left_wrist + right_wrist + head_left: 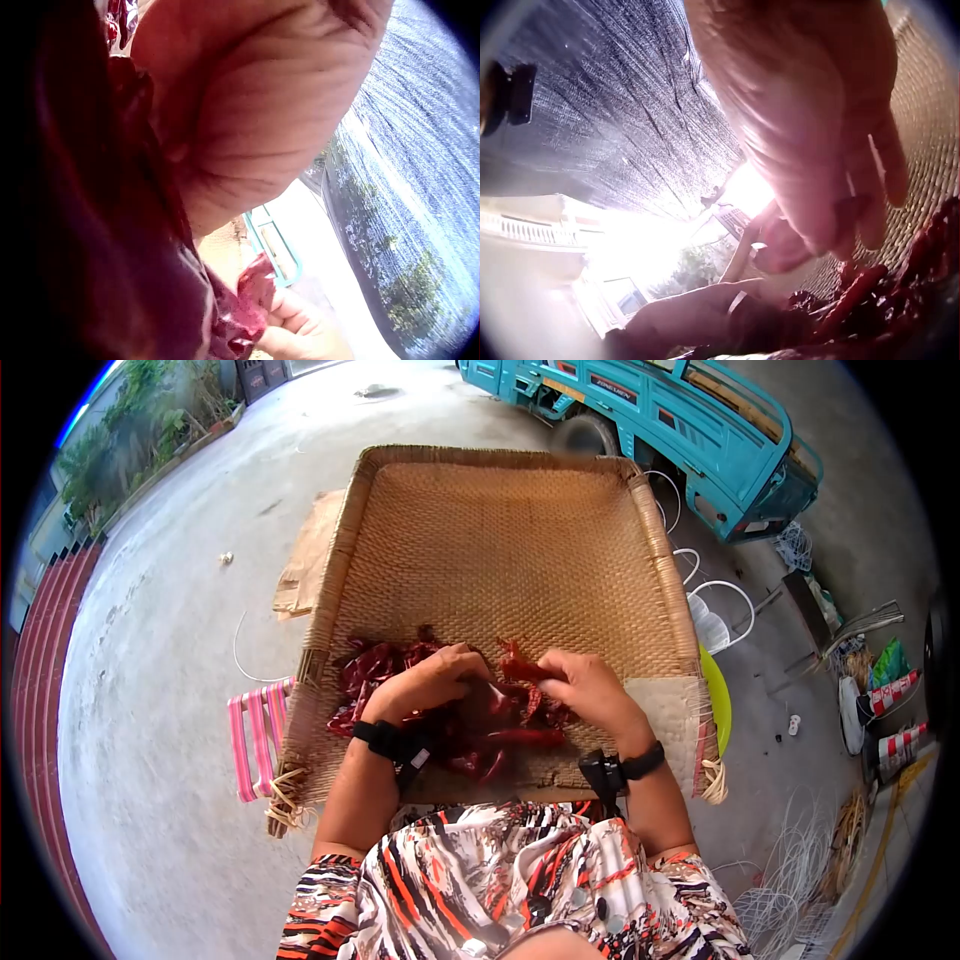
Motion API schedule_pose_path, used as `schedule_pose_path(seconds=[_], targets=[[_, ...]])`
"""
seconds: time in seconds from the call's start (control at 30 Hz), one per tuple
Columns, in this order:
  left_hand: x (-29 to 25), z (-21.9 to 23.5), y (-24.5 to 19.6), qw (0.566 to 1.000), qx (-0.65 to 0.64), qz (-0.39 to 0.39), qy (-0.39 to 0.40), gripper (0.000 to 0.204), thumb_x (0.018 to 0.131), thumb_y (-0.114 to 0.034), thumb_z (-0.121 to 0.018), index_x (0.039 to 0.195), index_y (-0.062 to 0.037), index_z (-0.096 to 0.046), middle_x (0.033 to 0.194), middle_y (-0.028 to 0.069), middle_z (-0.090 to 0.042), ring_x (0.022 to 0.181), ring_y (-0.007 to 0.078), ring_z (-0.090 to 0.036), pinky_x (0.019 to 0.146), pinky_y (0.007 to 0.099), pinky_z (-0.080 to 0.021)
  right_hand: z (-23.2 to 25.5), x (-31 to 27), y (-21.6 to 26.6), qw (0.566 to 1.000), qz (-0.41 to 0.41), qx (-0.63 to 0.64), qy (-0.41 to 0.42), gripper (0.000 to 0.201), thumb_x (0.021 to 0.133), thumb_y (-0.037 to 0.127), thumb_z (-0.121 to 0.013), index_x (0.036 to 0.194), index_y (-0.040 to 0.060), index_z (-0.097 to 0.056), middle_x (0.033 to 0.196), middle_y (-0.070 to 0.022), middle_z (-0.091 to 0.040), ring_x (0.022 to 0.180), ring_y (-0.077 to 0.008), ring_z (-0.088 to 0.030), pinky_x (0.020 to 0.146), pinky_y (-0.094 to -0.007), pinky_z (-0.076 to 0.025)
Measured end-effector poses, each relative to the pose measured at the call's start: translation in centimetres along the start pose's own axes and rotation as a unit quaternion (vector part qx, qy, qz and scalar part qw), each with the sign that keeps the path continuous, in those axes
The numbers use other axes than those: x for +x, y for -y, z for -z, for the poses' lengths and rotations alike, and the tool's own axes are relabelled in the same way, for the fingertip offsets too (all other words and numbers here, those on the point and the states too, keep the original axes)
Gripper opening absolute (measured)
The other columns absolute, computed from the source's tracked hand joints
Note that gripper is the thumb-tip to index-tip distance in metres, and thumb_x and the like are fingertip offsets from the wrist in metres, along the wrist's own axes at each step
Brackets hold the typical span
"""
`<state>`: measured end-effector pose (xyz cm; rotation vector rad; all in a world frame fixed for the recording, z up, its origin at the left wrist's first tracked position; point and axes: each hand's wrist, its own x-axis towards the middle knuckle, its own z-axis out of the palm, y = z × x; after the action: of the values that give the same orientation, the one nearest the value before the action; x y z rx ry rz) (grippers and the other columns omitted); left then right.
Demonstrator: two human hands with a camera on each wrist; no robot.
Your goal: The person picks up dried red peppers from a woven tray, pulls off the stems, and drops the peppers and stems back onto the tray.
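Dark red dried chillies (370,670) lie in a loose pile at the near end of a woven tray (500,550). My left hand (430,682) is over the pile with its fingers curled round a dark red chilli, its fingertips partly hidden. In the left wrist view that palm (255,105) is beside a large, blurred dark red chilli (165,277). My right hand (592,688), facing the left across a small gap, pinches a brighter red chilli (518,664) between thumb and fingers. Chillies (855,292) also lie below the right hand (802,127) in the right wrist view.
A pink striped stool (258,740) and cardboard (308,560) are left of the tray. To the right are a yellow-green basin (717,700), a white bucket (708,625) and piled odds and ends. A turquoise cargo vehicle (680,430) stands beyond.
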<state>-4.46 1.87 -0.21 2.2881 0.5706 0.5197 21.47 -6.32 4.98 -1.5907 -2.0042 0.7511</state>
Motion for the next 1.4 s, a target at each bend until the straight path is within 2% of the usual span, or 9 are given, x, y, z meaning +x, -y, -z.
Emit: schedule_pose_path(seconds=[0.07, 0.2, 0.4, 0.5, 0.6, 0.83, 1.07, 1.27, 1.4], targets=[[0.2, 0.4, -0.3, 0.999, -0.039, 0.024, 0.010, 0.028, 0.078, -0.001, -0.062, 0.106, -0.0050, -0.063, 0.096, 0.0138, -0.065, 0.095, 0.0302, -0.061, 0.085, 0.0377, -0.048, 0.4, -0.7, 0.0, 0.999, -0.027, -0.026, 0.036, 0.022, 0.087, 0.015, -0.064, 0.106, 0.0053, -0.063, 0.087, -0.0135, -0.068, 0.077, -0.0272, -0.066, 0.071, -0.0360, -0.051], [0.3, 0.5, -1.4, 0.988, -0.076, 0.116, -0.070, 0.019, 0.084, -0.007, -0.065, 0.102, -0.0027, -0.062, 0.083, 0.0093, -0.061, 0.080, 0.0205, -0.059, 0.075, 0.0319, -0.048, 0.6, -1.4, -1.9, 0.927, -0.092, 0.358, -0.063, 0.020, 0.093, 0.013, -0.062, 0.107, -0.0007, -0.061, 0.087, -0.0017, -0.066, 0.072, -0.0075, -0.062, 0.064, -0.0211, -0.049], [0.7, 0.6, -1.5, 0.960, -0.210, 0.151, -0.103, 0.015, 0.091, -0.011, -0.061, 0.102, -0.0006, -0.059, 0.078, 0.0013, -0.056, 0.073, 0.0097, -0.053, 0.067, 0.0262, -0.046, 5.1, -3.8, -8.1, 0.707, -0.066, 0.651, -0.268, 0.017, 0.095, 0.023, -0.062, 0.098, 0.0063, -0.063, 0.084, -0.0031, -0.067, 0.072, -0.0110, -0.065, 0.059, -0.0242, -0.054], [0.8, 0.7, -1.5, 0.963, -0.194, 0.145, -0.117, 0.014, 0.092, -0.012, -0.059, 0.101, -0.0004, -0.059, 0.077, 0.0005, -0.054, 0.070, 0.0090, -0.052, 0.064, 0.0257, -0.045, 7.6, -4.6, -10.3, 0.509, 0.016, 0.761, -0.401, 0.021, 0.094, 0.026, -0.062, 0.103, 0.0065, -0.063, 0.087, -0.0011, -0.068, 0.073, -0.0108, -0.064, 0.063, -0.0249, -0.054], [0.8, 0.9, -2.3, 0.961, -0.201, 0.147, -0.122, 0.015, 0.090, -0.011, -0.059, 0.100, 0.0007, -0.059, 0.076, 0.0031, -0.055, 0.070, 0.0115, -0.052, 0.064, 0.0275, -0.045, 8.5, -5.4, -8.7, 0.487, -0.040, 0.783, -0.385, 0.022, 0.095, 0.026, -0.061, 0.102, 0.0052, -0.063, 0.089, -0.0037, -0.069, 0.075, -0.0099, -0.063, 0.063, -0.0248, -0.052], [1.1, 1.0, -3.1, 0.948, -0.250, 0.169, -0.099, 0.021, 0.090, -0.018, -0.062, 0.103, -0.0009, -0.061, 0.080, 0.0007, -0.058, 0.071, 0.0096, -0.051, 0.065, 0.0257, -0.044, 2.3, -2.0, 1.1, 0.909, -0.117, 0.377, -0.136, 0.030, 0.094, 0.030, -0.063, 0.111, 0.0057, -0.059, 0.097, -0.0026, -0.066, 0.074, -0.0075, -0.060, 0.063, -0.0206, -0.049], [1.0, 1.2, -3.7, 0.929, -0.326, 0.158, -0.078, 0.019, 0.092, -0.018, -0.064, 0.102, -0.0022, -0.063, 0.081, -0.0045, -0.058, 0.073, 0.0054, -0.050, 0.068, 0.0212, -0.044, -2.9, 0.9, 0.6, 0.903, -0.025, 0.421, -0.084, 0.017, 0.093, 0.014, -0.063, 0.106, 0.0031, -0.060, 0.094, -0.0015, -0.066, 0.077, -0.0077, -0.061, 0.065, -0.0222, -0.051], [1.3, 0.5, -3.6, 0.942, -0.304, 0.133, -0.039, 0.017, 0.094, -0.017, -0.062, 0.102, -0.0021, -0.064, 0.082, -0.0037, -0.060, 0.075, 0.0053, -0.051, 0.068, 0.0219, -0.043, -2.1, -0.7, 0.9, 0.816, -0.093, 0.569, 0.046, 0.014, 0.093, 0.013, -0.063, 0.104, 0.0059, -0.060, 0.094, -0.0019, -0.067, 0.077, -0.0078, -0.063, 0.066, -0.0211, -0.053], [1.5, 0.2, -3.8, 0.958, -0.230, 0.163, -0.044, 0.022, 0.095, -0.022, -0.061, 0.100, -0.0016, -0.064, 0.082, -0.0003, -0.060, 0.078, 0.0084, -0.053, 0.070, 0.0253, -0.045, -2.1, -1.1, 0.1, 0.789, -0.104, 0.605, -0.020, 0.014, 0.093, 0.015, -0.063, 0.104, 0.0074, -0.058, 0.092, -0.0015, -0.066, 0.073, -0.0088, -0.064, 0.063, -0.0209, -0.054]])
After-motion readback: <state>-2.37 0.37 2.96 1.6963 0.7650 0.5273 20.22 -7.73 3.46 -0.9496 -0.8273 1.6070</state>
